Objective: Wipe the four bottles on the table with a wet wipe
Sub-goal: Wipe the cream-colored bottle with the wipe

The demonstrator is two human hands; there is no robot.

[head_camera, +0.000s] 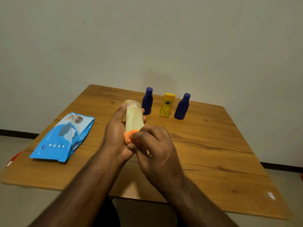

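Cream plastic, the bottle sits off the table in your left hand, fingers curled round its body. Your right hand pinches an orange wipe against its lower end. Hard rubbing there may twist the smooth bottle loose; if it drops forward, it can topple the three standing bottles beyond.
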